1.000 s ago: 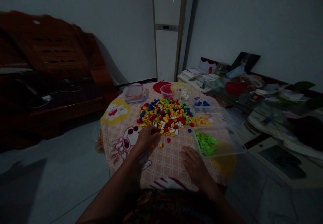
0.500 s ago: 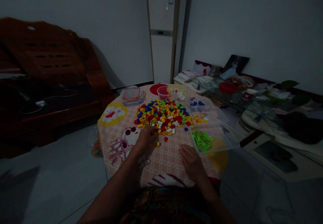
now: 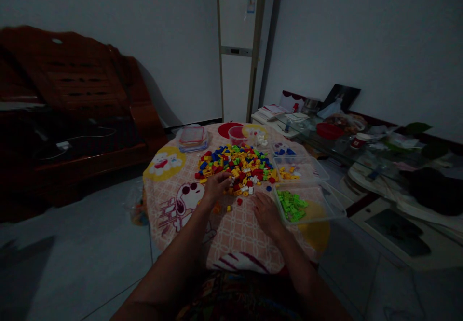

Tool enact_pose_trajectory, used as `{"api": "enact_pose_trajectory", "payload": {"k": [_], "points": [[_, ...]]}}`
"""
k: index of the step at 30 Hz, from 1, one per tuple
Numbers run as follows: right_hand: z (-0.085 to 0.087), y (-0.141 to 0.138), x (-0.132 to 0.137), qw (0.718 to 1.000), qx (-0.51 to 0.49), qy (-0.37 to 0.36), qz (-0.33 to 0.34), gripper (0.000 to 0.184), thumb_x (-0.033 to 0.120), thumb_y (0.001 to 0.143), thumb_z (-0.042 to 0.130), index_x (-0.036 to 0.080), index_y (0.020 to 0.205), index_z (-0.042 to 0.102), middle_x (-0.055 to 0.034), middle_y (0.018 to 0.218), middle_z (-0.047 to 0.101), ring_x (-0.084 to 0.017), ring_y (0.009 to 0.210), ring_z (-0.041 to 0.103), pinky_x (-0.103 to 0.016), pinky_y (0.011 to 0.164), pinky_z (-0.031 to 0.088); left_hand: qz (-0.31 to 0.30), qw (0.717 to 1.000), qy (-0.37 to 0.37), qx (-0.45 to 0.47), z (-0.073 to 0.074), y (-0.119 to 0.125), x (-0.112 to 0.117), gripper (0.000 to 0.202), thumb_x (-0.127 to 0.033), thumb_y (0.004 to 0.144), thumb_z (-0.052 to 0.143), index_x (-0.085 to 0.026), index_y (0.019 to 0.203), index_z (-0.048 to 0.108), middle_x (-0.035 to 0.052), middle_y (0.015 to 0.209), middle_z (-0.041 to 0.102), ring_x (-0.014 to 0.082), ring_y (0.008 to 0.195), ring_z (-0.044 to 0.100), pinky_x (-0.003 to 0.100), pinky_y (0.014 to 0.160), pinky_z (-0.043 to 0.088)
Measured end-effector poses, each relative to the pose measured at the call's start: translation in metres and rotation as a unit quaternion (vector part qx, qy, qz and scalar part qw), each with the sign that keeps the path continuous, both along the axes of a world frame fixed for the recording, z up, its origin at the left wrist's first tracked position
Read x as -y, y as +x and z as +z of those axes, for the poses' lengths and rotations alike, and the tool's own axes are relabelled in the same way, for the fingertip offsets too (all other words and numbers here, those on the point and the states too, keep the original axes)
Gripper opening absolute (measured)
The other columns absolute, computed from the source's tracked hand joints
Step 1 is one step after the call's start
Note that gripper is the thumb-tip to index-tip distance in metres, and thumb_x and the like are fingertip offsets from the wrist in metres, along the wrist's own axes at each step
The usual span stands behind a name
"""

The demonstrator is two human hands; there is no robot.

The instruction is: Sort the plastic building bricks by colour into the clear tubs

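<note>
A heap of mixed toy building bricks (image 3: 238, 161) in yellow, red, blue, green and white lies on the cloth-covered table. At its near left edge is my left hand (image 3: 216, 188), fingers curled together against the bricks; what they hold, if anything, is too dark and small to make out. My right hand (image 3: 266, 212) rests with fingers stretched out, just in front of the heap and left of the clear box of green bricks (image 3: 292, 205). Between the hands lie a small yellow brick (image 3: 229, 208) and a red piece (image 3: 239, 202).
Behind the green box, clear containers hold yellow bricks (image 3: 287, 172) and blue bricks (image 3: 285, 151). White pieces (image 3: 261, 140) sit at the back beside a round clear tub (image 3: 238, 135). Stacked lidded boxes (image 3: 193, 138) stand back left. A cluttered glass table (image 3: 307, 128) is on the right.
My right hand has slid forward, closer to the heap's near edge. My left hand has moved slightly forward over the bricks. The whole view has shifted a little.
</note>
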State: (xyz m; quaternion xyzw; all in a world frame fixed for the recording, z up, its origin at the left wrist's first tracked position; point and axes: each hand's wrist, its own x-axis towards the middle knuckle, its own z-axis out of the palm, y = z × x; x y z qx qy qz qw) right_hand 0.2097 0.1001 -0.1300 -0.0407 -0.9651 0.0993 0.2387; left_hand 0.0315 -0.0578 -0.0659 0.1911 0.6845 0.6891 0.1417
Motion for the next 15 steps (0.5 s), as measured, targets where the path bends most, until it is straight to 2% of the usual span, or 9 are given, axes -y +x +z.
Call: {"api": "enact_pose_trajectory", "payload": {"k": [5, 10, 13, 15], "points": [[-0.006, 0.009, -0.001, 1.000, 0.015, -0.007, 0.002, 0.044, 0.012, 0.095, 0.048, 0.017, 0.136, 0.065, -0.0133, 0.146, 0.060, -0.027, 0.137, 0.052, -0.048, 0.118, 0.041, -0.033, 0.997, 0.032, 0.065, 0.012, -0.001, -0.010, 0.048, -0.047, 0.062, 0.083, -0.013, 0.093, 0.071, 0.0016, 0.069, 0.070, 0.0131, 0.054, 0.060, 0.023, 0.048, 0.045], [-0.007, 0.019, 0.002, 1.000, 0.002, -0.026, 0.002, 0.042, 0.014, 0.097, 0.049, 0.018, 0.135, 0.066, -0.0123, 0.146, 0.060, -0.026, 0.138, 0.051, -0.047, 0.118, 0.041, -0.088, 0.990, 0.034, 0.105, 0.016, 0.000, -0.021, 0.038, -0.040, 0.072, 0.081, -0.013, 0.096, 0.071, 0.0029, 0.077, 0.072, 0.0084, 0.054, 0.058, 0.020, 0.051, 0.045], [-0.005, 0.017, 0.003, 1.000, -0.003, -0.030, 0.000, 0.042, 0.013, 0.096, 0.049, 0.018, 0.133, 0.067, -0.0127, 0.145, 0.061, -0.026, 0.137, 0.052, -0.047, 0.117, 0.042, -0.118, 0.987, 0.005, 0.107, 0.018, 0.003, -0.045, 0.026, -0.033, 0.077, 0.079, -0.013, 0.090, 0.070, 0.0003, 0.070, 0.069, 0.0078, 0.053, 0.057, 0.020, 0.053, 0.046], [-0.004, 0.016, 0.003, 0.999, -0.004, -0.033, -0.001, 0.041, 0.013, 0.095, 0.050, 0.017, 0.132, 0.067, -0.0134, 0.144, 0.062, -0.027, 0.136, 0.053, -0.048, 0.117, 0.042, -0.155, 0.983, -0.030, 0.088, 0.023, 0.005, -0.074, 0.019, -0.027, 0.080, 0.076, -0.012, 0.088, 0.070, -0.0009, 0.066, 0.067, 0.0077, 0.052, 0.056, 0.020, 0.055, 0.047]]}}
